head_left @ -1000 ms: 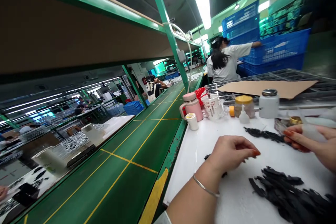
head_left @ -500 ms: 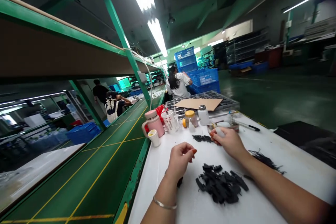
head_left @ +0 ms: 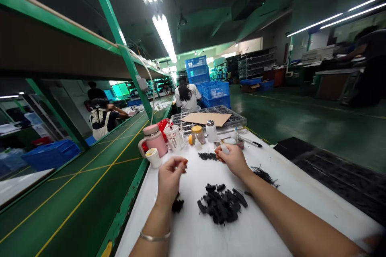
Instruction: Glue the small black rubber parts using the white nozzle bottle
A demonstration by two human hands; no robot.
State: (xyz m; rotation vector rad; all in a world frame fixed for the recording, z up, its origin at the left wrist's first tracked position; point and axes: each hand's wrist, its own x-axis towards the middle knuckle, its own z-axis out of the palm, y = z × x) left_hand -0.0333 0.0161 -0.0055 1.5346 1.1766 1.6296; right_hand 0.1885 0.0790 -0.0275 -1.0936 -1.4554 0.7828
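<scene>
- Right hand [head_left: 235, 161] curls its fingers round a whitish object [head_left: 224, 149] toward the worktable's [head_left: 191, 236] far edge.
- Left hand [head_left: 169, 176] pinches near its left edge; on what, I cannot tell.
- Black pieces [head_left: 221, 205] lie heaped toward the near edge.
- View swung right, I now see the whole heap; handwork looks little advanced.

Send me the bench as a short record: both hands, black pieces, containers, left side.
Left hand: above the white table, fingers curled; whether it holds anything is unclear
Right hand: gripping a pale bottle
Central pile: black pieces, between the forearms
Far pile: smaller black pieces, near the right fingertips
Containers: pink mug, small white cup, yellow-lidded jar
Left side: green belt
</scene>
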